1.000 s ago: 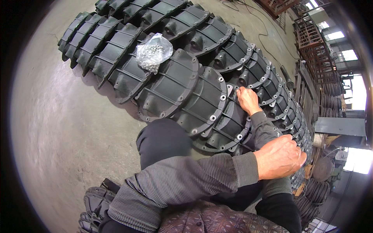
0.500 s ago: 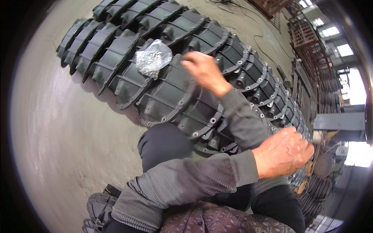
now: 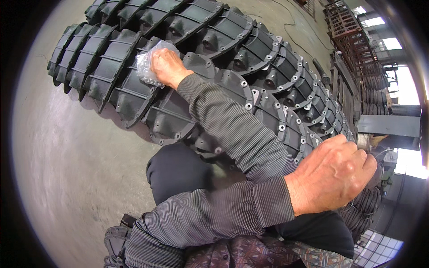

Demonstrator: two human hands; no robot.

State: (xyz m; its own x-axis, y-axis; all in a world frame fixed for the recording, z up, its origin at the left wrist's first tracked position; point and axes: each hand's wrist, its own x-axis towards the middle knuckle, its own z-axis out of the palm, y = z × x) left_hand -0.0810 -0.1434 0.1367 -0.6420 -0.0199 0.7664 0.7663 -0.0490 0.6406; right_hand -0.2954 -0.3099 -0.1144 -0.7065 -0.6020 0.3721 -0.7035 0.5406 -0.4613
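My right hand (image 3: 166, 66) reaches across to the far left, its curled fingers down in a clear plastic bag (image 3: 145, 71) of small shiny metal pieces. The fingertips are hidden there, so what they pinch does not show. The bag rests on a row of dark, ribbed, curved metal castings (image 3: 170, 107) with bolt holes along their flanges. My left hand (image 3: 328, 174) is closed in a fist at the right, knuckles up, its forearm crossing in front of my right arm. Whatever it holds is hidden.
A second row of similar castings (image 3: 223, 35) runs behind the first and curves away to the right. Rusty metal racks (image 3: 346, 33) stand at the far right, with a cable (image 3: 292, 22) on the floor. Dark coiled material (image 3: 364, 207) lies beyond my left hand.
My right hand has moved left from above the castings onto the bag, with its fingers now inside. My left fist has shifted slightly right, and the view has shifted too.
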